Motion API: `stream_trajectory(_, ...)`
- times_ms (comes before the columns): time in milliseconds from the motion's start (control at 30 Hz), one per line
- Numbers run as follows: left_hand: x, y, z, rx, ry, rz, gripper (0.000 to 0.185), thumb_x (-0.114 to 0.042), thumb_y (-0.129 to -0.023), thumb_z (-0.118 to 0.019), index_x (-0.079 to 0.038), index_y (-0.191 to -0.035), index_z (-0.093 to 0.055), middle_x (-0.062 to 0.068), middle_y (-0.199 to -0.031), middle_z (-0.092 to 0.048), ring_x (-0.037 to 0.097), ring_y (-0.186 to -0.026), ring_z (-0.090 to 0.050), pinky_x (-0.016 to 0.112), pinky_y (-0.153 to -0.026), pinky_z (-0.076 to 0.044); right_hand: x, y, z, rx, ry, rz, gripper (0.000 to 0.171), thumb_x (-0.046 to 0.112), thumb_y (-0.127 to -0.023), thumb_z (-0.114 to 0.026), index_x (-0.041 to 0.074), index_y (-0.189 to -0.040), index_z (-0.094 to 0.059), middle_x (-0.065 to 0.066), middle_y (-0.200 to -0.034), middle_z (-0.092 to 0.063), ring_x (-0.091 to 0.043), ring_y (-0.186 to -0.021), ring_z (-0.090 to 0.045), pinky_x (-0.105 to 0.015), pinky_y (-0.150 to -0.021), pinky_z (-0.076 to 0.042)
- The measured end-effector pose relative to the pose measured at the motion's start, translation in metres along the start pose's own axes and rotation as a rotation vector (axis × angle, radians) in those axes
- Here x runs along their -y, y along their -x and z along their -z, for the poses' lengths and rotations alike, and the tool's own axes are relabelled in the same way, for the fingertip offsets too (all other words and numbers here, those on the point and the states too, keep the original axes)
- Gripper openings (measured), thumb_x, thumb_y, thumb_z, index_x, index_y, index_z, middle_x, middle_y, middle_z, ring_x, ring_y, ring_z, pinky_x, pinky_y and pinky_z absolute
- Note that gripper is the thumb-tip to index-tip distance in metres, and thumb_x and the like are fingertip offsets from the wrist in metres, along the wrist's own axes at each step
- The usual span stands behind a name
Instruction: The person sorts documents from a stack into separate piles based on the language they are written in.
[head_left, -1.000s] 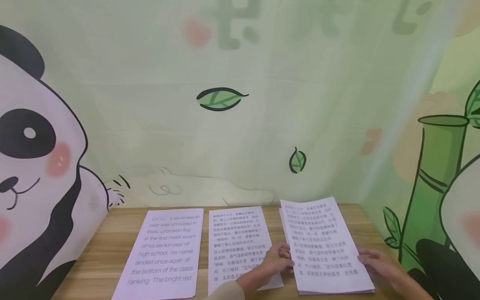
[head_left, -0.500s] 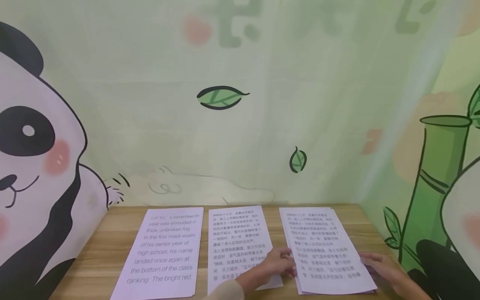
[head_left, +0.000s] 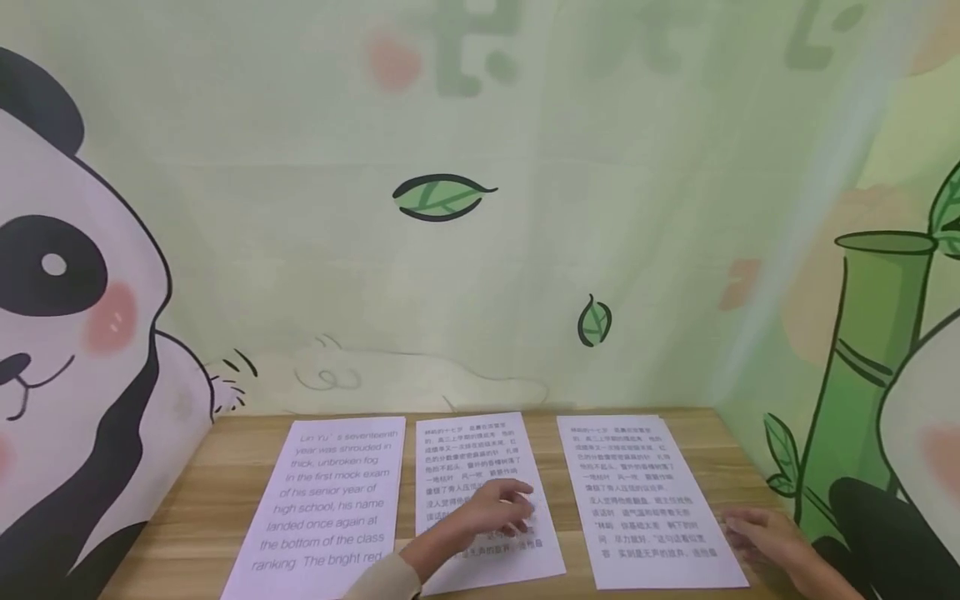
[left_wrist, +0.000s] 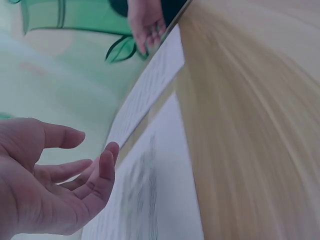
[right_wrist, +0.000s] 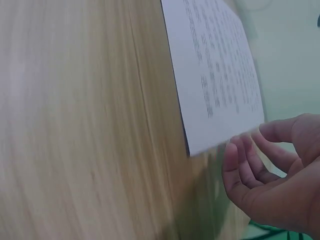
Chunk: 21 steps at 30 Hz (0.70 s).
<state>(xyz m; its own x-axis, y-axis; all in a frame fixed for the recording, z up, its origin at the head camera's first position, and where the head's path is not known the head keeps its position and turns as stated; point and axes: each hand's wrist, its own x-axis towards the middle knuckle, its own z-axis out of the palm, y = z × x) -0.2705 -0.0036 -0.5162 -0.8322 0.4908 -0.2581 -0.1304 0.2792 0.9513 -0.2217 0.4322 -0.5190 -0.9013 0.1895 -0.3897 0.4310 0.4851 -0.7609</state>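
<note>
Three stacks of printed paper lie in a row on the wooden table. The left stack (head_left: pixel 322 508) bears large English text; the middle stack (head_left: pixel 465 450) and the right stack (head_left: pixel 637 500) bear Chinese text. My left hand (head_left: pixel 498 508) hovers over the middle stack, fingers loosely bent and holding nothing, as the left wrist view (left_wrist: pixel 65 175) also shows. At the right edge of the right stack is my right hand (head_left: pixel 761 533). Its loosely curved fingers (right_wrist: pixel 245 165) are right at the paper's edge in the right wrist view, with no sheet between them.
The wooden table (head_left: pixel 180 500) ends at a pale green cloth backdrop (head_left: pixel 300 250) behind the papers. Printed on it are a panda (head_left: pixel 75 292) at left and a bamboo stalk (head_left: pixel 873 358) at right. Strips of bare wood separate the stacks.
The top sheets of the right stack have come down flat onto the pile. My left hand has let go of its left edge and moved left over the middle stack. My right hand barely moved.
</note>
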Motion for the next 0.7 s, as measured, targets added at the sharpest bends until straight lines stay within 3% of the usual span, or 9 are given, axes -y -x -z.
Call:
stream_trajectory(167, 0.019, 0.036, 0.048, -0.067, -0.033, 0.032, 0.050, -0.018, -0.098, -0.062, 0.005, -0.142, -0.052, 0.015, -0.112, -0.067, 0.017, -0.086, -0.071, 0.036, -0.079, -0.061, 0.016, 0.006, -0.021, 0.035, -0.017, 0.051, 0.043, 0.014, -0.101, -0.055, -0.012, -0.135, -0.055, -0.004, -0.096, -0.070, -0.015, -0.083, -0.065, -0.029, -0.071, -0.057)
stream_trajectory(333, 0.041, 0.070, 0.082, -0.145, -0.060, 0.071, 0.052, -0.019, -0.097, -0.063, 0.008, -0.140, -0.052, 0.014, -0.107, -0.068, 0.016, -0.081, -0.069, 0.031, -0.073, -0.058, 0.038, 0.010, -0.048, 0.075, -0.038, 0.083, 0.039, 0.014, -0.101, -0.057, -0.009, -0.132, -0.060, -0.004, -0.097, -0.070, -0.014, -0.084, -0.066, -0.029, -0.072, -0.058)
stream_trajectory(533, 0.052, 0.096, 0.098, -0.209, -0.075, 0.076, 0.052, -0.014, -0.095, -0.062, 0.013, -0.137, -0.052, 0.013, -0.101, -0.068, 0.013, -0.072, -0.065, 0.027, -0.065, -0.054, 0.063, 0.013, -0.077, 0.187, -0.042, 0.176, 0.042, 0.018, -0.101, -0.058, -0.009, -0.135, -0.058, 0.000, -0.096, -0.071, -0.012, -0.083, -0.067, -0.027, -0.072, -0.059)
stream_trajectory(700, 0.059, 0.106, 0.101, -0.219, -0.092, 0.151, 0.055, -0.015, -0.094, -0.063, 0.014, -0.138, -0.051, 0.008, -0.092, -0.065, 0.013, -0.068, -0.058, 0.024, -0.063, -0.048, 0.083, 0.015, -0.107, 0.302, -0.060, 0.210, 0.046, 0.022, -0.102, -0.058, -0.007, -0.138, -0.056, -0.002, -0.098, -0.071, -0.013, -0.084, -0.068, -0.029, -0.076, -0.060)
